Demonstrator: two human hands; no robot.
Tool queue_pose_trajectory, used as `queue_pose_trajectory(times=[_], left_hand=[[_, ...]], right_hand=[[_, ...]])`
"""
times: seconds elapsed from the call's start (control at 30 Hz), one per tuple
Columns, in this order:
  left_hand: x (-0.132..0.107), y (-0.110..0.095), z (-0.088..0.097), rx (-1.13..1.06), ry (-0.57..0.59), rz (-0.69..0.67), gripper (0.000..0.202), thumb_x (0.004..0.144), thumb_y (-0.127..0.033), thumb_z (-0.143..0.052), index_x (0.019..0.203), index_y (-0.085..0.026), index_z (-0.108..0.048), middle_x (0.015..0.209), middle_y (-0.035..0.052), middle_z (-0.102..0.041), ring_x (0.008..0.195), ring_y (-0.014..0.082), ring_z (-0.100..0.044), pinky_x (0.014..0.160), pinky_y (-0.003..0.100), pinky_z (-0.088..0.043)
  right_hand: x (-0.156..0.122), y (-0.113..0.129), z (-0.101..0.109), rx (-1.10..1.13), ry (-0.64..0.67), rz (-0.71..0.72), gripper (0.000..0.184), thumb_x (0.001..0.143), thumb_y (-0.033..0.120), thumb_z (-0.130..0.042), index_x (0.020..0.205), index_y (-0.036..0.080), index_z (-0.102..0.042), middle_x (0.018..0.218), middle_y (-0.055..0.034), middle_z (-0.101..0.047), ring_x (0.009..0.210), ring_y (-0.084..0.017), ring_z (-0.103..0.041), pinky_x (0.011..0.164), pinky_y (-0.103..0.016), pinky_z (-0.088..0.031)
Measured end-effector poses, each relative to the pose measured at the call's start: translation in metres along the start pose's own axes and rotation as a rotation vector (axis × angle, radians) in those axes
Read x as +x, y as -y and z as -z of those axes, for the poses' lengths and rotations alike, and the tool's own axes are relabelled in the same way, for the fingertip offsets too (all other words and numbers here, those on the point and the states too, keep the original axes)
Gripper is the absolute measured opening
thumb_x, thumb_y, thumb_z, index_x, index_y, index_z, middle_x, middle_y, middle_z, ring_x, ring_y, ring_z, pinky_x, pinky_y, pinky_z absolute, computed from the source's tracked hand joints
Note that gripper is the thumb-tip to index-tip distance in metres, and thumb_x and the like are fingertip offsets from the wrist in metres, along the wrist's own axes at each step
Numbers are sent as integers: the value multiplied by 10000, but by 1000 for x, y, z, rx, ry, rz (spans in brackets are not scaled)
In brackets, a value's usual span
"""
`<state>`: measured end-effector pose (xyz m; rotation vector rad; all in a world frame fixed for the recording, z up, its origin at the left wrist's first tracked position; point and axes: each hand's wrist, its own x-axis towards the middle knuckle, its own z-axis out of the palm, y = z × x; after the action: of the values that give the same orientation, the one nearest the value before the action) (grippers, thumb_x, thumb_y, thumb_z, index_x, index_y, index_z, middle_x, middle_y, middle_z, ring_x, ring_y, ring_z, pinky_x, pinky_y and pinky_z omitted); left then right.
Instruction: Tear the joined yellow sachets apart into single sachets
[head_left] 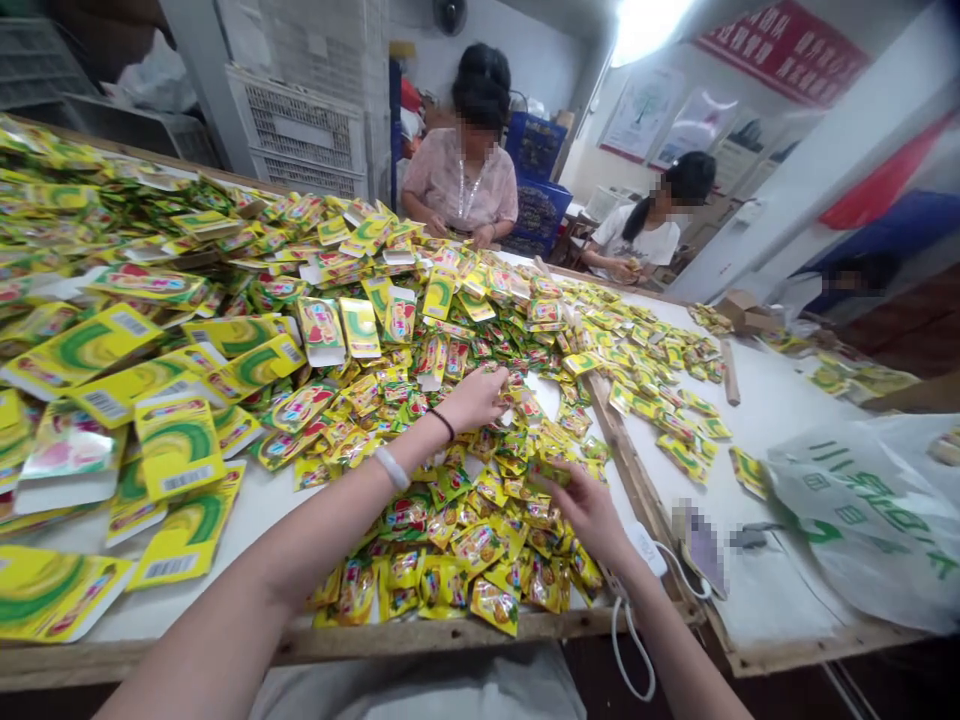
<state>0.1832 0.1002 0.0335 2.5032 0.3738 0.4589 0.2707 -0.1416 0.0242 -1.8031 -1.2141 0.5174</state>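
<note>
My left hand reaches into the far part of a heap of small shiny yellow packets. Its fingers are curled down and closed; what they hold, if anything, is hidden. Lower and to the right, my right hand is over the same heap, thumb and fingers closed around a small yellow-green packet at their tips. Red and green prints show on several packets. Left of my left forearm lie flat yellow cardboard boxes with green curved bands and barcodes.
A wooden strip divides the white tabletop. Beyond it lie a blurred phone, a white cable, a white plastic bag and more yellow packets. Two people sit across the table. White crates stand behind.
</note>
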Motion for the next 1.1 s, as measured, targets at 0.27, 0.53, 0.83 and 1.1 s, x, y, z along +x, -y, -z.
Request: queue_pose_trajectory(times=[0.27,0.53,0.83,1.1], left_hand=[[-88,-27,7,-1047,232,117,323,723,-308,-597,972,-144,-473,743,-3,-549,635,121,-547,639,273,-454],[-104,-28,-6,-781,219,49,255,653,-275,-648,831,-153,-512,701,-36,-485,624,102,-433,577,219,-386],[-107,-28,-13,-889,419,-16,214,662,-268,-644,792,-155,-517,687,-40,-512,623,110,-500,620,233,-442],[-93,-56,-28,-764,326,-22,574,684,-341,-667,1186,-177,-443,1009,51,-615,883,196,-600,775,314,-487]], right_hand=[[40,64,-4,401,-100,148,208,802,300,-612,984,230,-540,854,0,-621,525,-113,-575,457,-269,-507],[46,92,-11,-366,318,381,170,865,160,-490,950,217,-625,914,-48,-606,812,-157,-578,692,-283,-468],[22,62,-8,3,186,181,94,837,270,-569,908,210,-578,866,-41,-595,693,-145,-615,602,-270,-512],[2,47,-2,-71,317,113,197,883,319,-482,872,197,-637,852,-44,-622,616,-127,-591,520,-238,-485]])
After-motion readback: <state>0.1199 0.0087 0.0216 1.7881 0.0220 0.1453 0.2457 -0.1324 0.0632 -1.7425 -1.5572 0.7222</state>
